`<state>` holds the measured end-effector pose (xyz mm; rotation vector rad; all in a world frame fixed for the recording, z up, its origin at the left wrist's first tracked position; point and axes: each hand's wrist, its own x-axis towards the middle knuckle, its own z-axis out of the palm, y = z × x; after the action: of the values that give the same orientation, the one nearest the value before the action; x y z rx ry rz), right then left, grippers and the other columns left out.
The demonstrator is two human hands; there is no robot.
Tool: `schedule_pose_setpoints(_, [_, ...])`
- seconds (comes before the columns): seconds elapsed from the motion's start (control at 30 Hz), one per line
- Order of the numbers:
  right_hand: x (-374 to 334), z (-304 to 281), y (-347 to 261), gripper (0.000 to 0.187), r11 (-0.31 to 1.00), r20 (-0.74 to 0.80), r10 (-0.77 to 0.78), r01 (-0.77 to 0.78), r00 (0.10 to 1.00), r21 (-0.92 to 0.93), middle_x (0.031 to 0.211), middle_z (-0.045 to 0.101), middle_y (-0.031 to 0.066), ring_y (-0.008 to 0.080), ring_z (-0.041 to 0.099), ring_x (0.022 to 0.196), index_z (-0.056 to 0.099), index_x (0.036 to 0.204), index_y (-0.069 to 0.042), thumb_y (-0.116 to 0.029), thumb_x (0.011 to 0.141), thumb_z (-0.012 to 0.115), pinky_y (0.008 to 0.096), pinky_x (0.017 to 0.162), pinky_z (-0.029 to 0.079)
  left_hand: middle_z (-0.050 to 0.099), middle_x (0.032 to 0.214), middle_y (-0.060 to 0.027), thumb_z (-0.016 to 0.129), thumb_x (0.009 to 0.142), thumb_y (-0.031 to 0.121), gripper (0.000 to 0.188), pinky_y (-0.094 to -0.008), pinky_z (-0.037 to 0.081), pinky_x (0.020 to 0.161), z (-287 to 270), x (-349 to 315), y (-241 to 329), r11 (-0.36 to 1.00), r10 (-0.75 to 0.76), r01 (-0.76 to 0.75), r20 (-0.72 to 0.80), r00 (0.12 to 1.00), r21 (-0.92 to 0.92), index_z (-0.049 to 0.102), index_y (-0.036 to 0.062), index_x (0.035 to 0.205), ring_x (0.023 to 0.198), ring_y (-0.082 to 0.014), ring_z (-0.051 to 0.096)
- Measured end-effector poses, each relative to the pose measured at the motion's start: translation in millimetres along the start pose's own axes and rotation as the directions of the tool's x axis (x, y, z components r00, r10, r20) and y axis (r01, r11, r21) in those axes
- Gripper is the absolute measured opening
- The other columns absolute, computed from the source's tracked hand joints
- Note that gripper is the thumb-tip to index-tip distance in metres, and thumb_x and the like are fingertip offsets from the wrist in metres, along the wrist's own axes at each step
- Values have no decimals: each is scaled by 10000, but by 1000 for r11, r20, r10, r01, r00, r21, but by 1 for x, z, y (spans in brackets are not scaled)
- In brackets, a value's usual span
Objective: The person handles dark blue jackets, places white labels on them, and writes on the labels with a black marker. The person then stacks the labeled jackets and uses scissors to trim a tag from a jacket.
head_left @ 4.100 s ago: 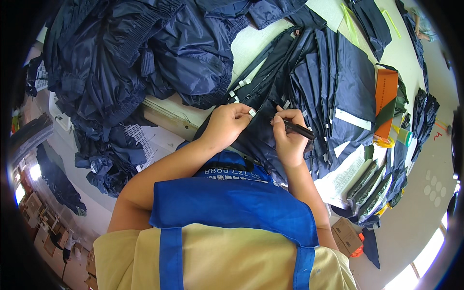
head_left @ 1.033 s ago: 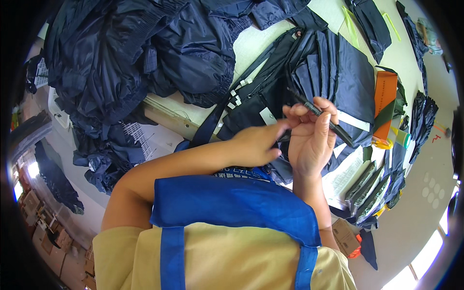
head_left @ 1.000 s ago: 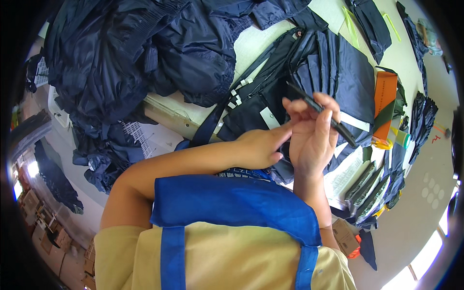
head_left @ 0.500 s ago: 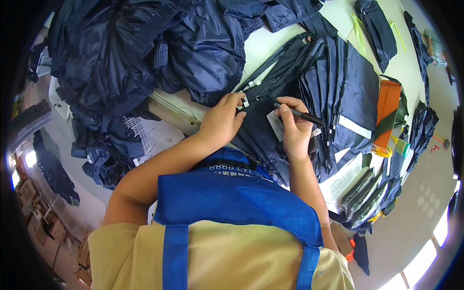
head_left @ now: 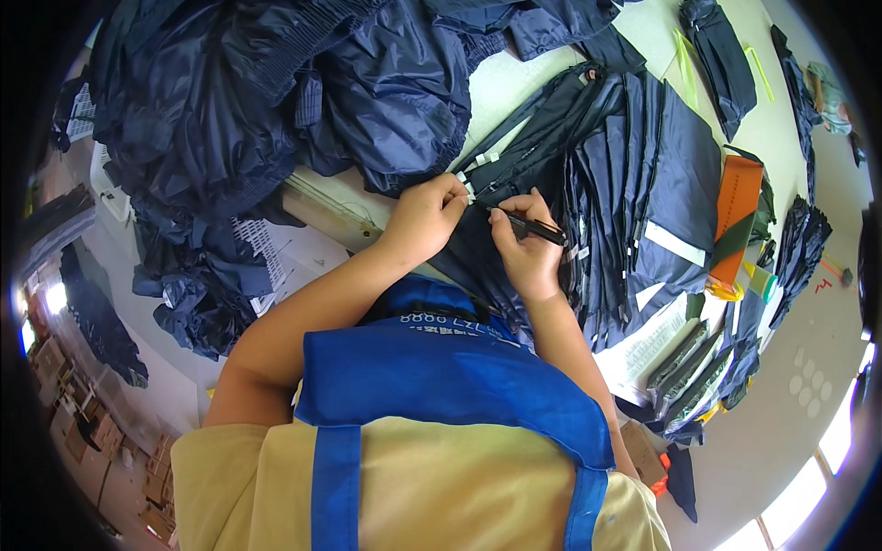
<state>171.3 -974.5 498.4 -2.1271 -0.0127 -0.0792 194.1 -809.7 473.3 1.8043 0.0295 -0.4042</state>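
Note:
My right hand [head_left: 531, 257] grips a black marker pen [head_left: 540, 229], its tip toward my left hand. Between the bent fingers of my left hand [head_left: 430, 219] is the end of a small white label [head_left: 470, 190], pinched at the edge of the dark garments. The pen tip is close to this label; whether they touch I cannot tell. Under both hands lie stacked dark navy garments [head_left: 602, 174], fanned out with black zip edges and several white tags showing.
A big heap of shiny navy garments [head_left: 377, 101] fills the far left of the table. To the right stand an orange box [head_left: 737, 207], a roll of tape [head_left: 764, 280] and several plastic-wrapped packs [head_left: 684, 376]. More dark cloth [head_left: 197, 303] hangs at the left.
My right hand has moved left with the pen, bringing its tip up to the label. The left hand has closed its pinch and barely shifted.

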Motion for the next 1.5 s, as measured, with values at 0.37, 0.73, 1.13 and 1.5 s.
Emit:
schedule_pose_setpoints(0.37, [5, -5, -24, 96, 966, -64, 140, -122, 988, 227, 878, 660, 85, 241, 646, 911, 586, 980, -22, -31, 885, 595, 458, 955, 449, 640, 788, -102, 714, 787, 110, 198, -302, 479, 633, -5, -13, 25, 997, 9, -15, 76, 997, 80, 598, -5, 900, 675, -176, 612])
schedule_pose_setpoints(0.73, [13, -26, -13, 159, 979, 22, -166, 168, 986, -112, 829, 637, 85, 250, 619, 807, 629, 1038, -40, -112, 903, 586, 468, 1033, 357, 632, 857, -57, 699, 800, 61, 430, -249, 454, 685, -10, -25, 17, 962, -202, 234, 205, 958, -144, 515, -8, 1182, 786, -103, 575])
schedule_pose_setpoints(1.13, [9, -15, -16, 55, 995, 141, -95, 96, 985, 1, 629, 615, -14, 142, 593, 599, 670, 844, -80, -102, 798, 652, 403, 995, 334, 643, 970, -69, 545, 889, -31, 301, -194, 442, 793, 5, -25, 1, 792, -277, 323, 168, 946, -518, 532, -37, 1190, 893, -77, 579])
schedule_pose_setpoints(1.5, [8, -15, -14, 110, 995, 42, -98, 98, 994, -7, 772, 655, 46, 198, 624, 739, 657, 936, -58, -54, 834, 614, 413, 960, 400, 635, 1055, -88, 546, 894, -20, 315, -215, 448, 846, 3, -25, -1, 737, -262, 358, 245, 933, -574, 533, -38, 1208, 959, -97, 584])
